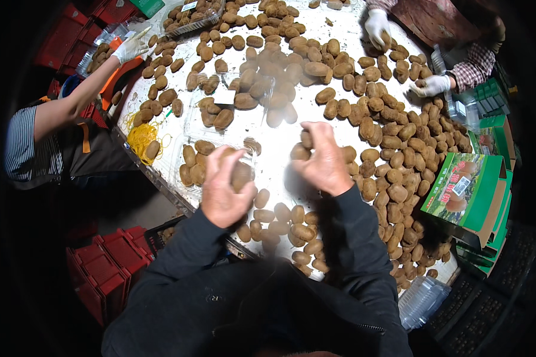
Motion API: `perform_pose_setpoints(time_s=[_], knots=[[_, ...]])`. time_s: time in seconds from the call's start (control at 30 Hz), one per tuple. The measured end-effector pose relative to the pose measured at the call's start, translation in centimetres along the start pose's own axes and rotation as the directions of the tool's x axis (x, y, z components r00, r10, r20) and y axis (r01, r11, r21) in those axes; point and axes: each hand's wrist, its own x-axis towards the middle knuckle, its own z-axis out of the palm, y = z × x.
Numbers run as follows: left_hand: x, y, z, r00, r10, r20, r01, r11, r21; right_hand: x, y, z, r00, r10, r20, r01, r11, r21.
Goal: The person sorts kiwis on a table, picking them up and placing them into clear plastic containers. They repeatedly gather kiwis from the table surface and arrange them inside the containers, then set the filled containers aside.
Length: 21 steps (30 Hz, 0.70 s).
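Observation:
On a white table (138,91) lie many brown kiwifruit (391,143). My left hand (227,189) curls around a kiwifruit (241,176) over the right part of an open clear plastic tray (192,193); several kiwifruit sit in the tray's left part. Between the thumb and fingers of my right hand (324,158), kiwifruit (301,152) are gripped above the middle of the table. Just beyond my left hand, another clear plastic container (192,127) holds kiwifruit and has a white label (224,97). Blur at the picture's middle veils some fruit.
A co-worker's gloved hand (131,47) is at the upper left; another co-worker's gloved hands (378,29) handle fruit at the upper right. Yellow rubber bands (144,140) lie at the left edge. Green printed cartons (462,189) and stacked clear trays (422,299) are at right, red crates (105,267) lower left.

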Motion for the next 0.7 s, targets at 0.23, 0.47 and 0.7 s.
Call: perform_pose_setpoints(time_s=[0.23,0.47,0.7], knots=[[-3.1,-5.3,-2.7,0.975,-0.188,0.121,0.155,0.957,0.246,1.3,-5.7,6.4,0.964,-0.265,0.027,0.259,0.957,0.133],[-3.0,-3.6,-3.7,0.971,-0.234,0.048,0.232,0.972,0.046,9.9,2.7,5.2,0.997,-0.066,-0.03,0.049,0.921,-0.385],[-5.2,-1.9,-2.4,0.989,-0.147,0.031,0.149,0.986,-0.079,12.5,3.1,9.0,0.994,0.016,0.106,0.035,0.885,-0.465]])
